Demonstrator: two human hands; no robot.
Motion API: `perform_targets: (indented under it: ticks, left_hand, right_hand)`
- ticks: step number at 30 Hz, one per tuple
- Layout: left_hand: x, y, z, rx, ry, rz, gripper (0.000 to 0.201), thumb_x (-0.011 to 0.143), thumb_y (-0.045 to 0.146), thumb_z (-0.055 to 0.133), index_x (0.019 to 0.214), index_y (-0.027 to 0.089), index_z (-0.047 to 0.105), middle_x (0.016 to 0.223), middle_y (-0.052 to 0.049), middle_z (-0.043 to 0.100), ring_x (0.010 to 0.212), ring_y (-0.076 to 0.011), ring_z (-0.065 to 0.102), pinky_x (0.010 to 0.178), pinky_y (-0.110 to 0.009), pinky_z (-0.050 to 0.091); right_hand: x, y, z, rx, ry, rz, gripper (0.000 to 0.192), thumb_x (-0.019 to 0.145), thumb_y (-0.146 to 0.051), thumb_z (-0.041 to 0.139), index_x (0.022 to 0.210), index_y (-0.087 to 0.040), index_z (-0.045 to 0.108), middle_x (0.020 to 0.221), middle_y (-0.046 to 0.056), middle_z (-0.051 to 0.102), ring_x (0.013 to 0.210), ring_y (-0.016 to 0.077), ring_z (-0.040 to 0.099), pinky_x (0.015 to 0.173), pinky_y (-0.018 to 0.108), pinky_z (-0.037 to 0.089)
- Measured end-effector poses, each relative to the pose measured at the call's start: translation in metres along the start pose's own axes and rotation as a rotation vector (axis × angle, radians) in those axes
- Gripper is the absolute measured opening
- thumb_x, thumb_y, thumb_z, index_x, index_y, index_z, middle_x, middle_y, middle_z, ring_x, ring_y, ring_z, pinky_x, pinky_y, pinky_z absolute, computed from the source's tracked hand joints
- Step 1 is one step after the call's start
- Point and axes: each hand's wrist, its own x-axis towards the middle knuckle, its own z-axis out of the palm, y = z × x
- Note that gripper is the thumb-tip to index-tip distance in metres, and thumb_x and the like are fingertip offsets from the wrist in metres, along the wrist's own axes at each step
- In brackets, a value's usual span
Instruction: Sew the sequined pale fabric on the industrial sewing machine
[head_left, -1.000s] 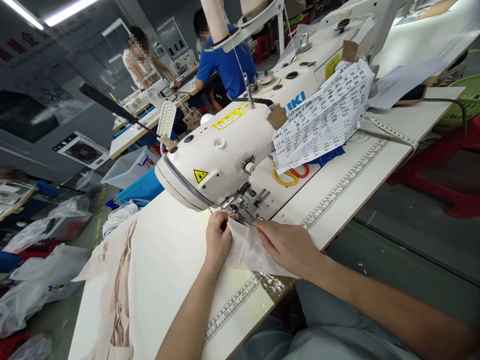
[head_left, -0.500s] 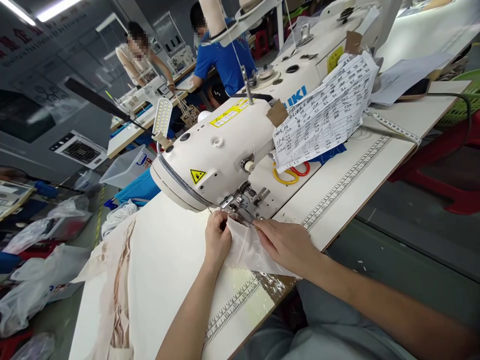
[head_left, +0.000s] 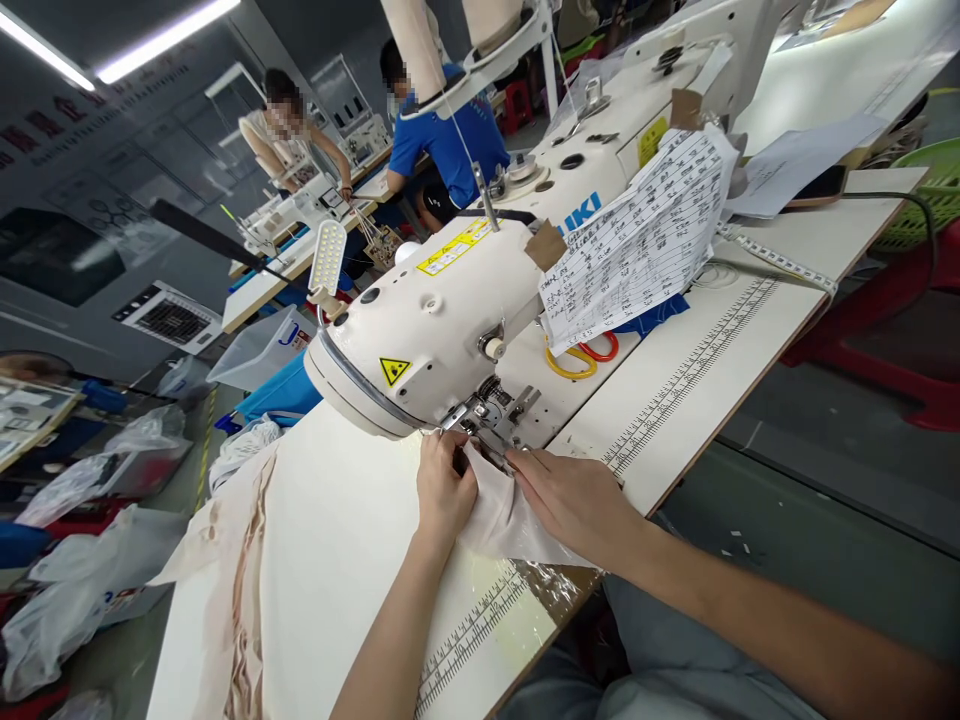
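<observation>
A piece of thin pale fabric [head_left: 499,515] lies under both hands at the needle end of a white sewing machine [head_left: 442,320]. My left hand [head_left: 444,485] is closed, pinching the fabric's edge just left of the metal presser foot [head_left: 487,425]. On the other side, my right hand [head_left: 574,500] grips the same fabric, fingertips close to the foot. The cloth hangs between the hands toward the table's front edge. The needle and the stitch line are hidden by the foot and fingers.
Yellow-and-red-handled scissors [head_left: 574,362] rest behind the machine bed. A handwritten sheet [head_left: 637,250] is taped to the machine. Strips of pale fabric [head_left: 244,590] lie on the left of the white table [head_left: 337,560]. Plastic bags [head_left: 82,590] lie on the floor. Two people work further back.
The whole view has shifted slightly. Both hands keep their hold on the fabric near the presser foot, and the cloth between them is a little more folded.
</observation>
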Motion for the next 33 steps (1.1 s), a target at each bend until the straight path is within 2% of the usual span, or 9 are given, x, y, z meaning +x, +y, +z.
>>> perform_targets:
  ticks: [3,9,13,16,20,23,26,29,33]
  left_hand:
    - [0.001,-0.001,-0.001,-0.021,0.001,-0.015,0.009,0.086,0.028,0.052,0.082,0.022,0.057,0.084,-0.004,0.062,0.081,-0.0205,0.055,0.074,-0.035,0.045]
    - [0.001,-0.001,-0.004,-0.143,-0.036,-0.174,0.019,0.087,0.035,0.055,0.074,0.021,0.058,0.082,-0.002,0.064,0.075,-0.0166,0.058,0.069,-0.029,0.045]
    - [0.000,0.000,-0.005,-0.131,-0.026,-0.164,0.020,0.087,0.035,0.056,0.073,0.021,0.057,0.081,-0.001,0.063,0.074,-0.0160,0.058,0.068,-0.029,0.045]
    - [0.000,0.001,-0.006,-0.090,0.005,-0.080,0.021,0.089,0.031,0.057,0.071,0.021,0.055,0.078,-0.001,0.062,0.072,-0.0155,0.056,0.065,-0.028,0.045]
    - [0.001,-0.001,-0.005,0.015,0.077,0.190,0.010,0.088,0.015,0.054,0.080,0.020,0.058,0.082,-0.003,0.063,0.078,-0.0172,0.056,0.068,-0.030,0.048]
    - [0.001,-0.003,-0.003,0.085,0.074,0.341,0.027,0.080,-0.001,0.046,0.089,0.020,0.060,0.088,-0.005,0.064,0.083,-0.0187,0.057,0.072,-0.034,0.052]
    - [0.001,-0.001,-0.005,0.099,0.013,0.385,0.038,0.073,-0.006,0.042,0.094,0.019,0.061,0.090,-0.006,0.064,0.087,-0.0198,0.057,0.075,-0.035,0.055]
    - [0.001,0.004,-0.012,0.113,-0.076,0.374,0.035,0.076,-0.004,0.043,0.097,0.018,0.062,0.095,-0.007,0.064,0.091,-0.0210,0.058,0.077,-0.036,0.056]
    - [-0.001,0.017,-0.024,0.183,-0.209,0.359,0.037,0.079,-0.002,0.041,0.101,0.016,0.065,0.102,-0.011,0.063,0.092,-0.0224,0.056,0.077,-0.037,0.058]
  right_hand:
    - [0.001,-0.001,-0.002,-0.006,-0.009,0.001,0.029,0.100,-0.015,0.049,0.128,-0.017,0.056,0.097,0.005,0.073,0.084,0.0189,0.071,0.056,0.027,0.044]
    - [0.003,0.000,-0.005,0.021,-0.016,0.001,0.023,0.100,-0.013,0.048,0.120,-0.015,0.060,0.100,0.007,0.073,0.088,0.0182,0.070,0.059,0.025,0.044]
    - [0.002,-0.001,-0.003,0.018,-0.001,0.000,0.022,0.100,-0.015,0.048,0.120,-0.016,0.059,0.099,0.007,0.072,0.086,0.0182,0.070,0.059,0.024,0.044]
    - [0.002,-0.001,-0.002,0.010,0.008,0.007,0.023,0.100,-0.016,0.048,0.120,-0.016,0.059,0.097,0.006,0.072,0.084,0.0184,0.070,0.057,0.025,0.043]
    - [0.004,-0.003,0.001,-0.038,0.028,0.005,0.026,0.098,-0.012,0.049,0.122,-0.016,0.060,0.094,0.006,0.071,0.081,0.0193,0.070,0.057,0.027,0.044]
    - [0.005,-0.004,0.006,-0.096,0.063,-0.016,0.031,0.094,-0.007,0.051,0.123,-0.014,0.060,0.092,0.006,0.071,0.076,0.0199,0.070,0.057,0.028,0.045]
    - [-0.004,-0.004,0.008,-0.114,0.160,-0.010,0.029,0.092,-0.009,0.053,0.120,-0.011,0.059,0.088,0.007,0.072,0.070,0.0209,0.070,0.052,0.029,0.044]
    - [-0.031,-0.002,0.003,0.023,0.283,-0.027,0.020,0.096,-0.013,0.045,0.111,-0.015,0.057,0.081,0.004,0.071,0.062,0.0192,0.069,0.048,0.028,0.043]
    - [-0.076,0.003,-0.007,0.251,0.235,-0.071,0.021,0.100,-0.015,0.031,0.109,-0.020,0.049,0.073,-0.001,0.068,0.057,0.0148,0.067,0.047,0.024,0.044]
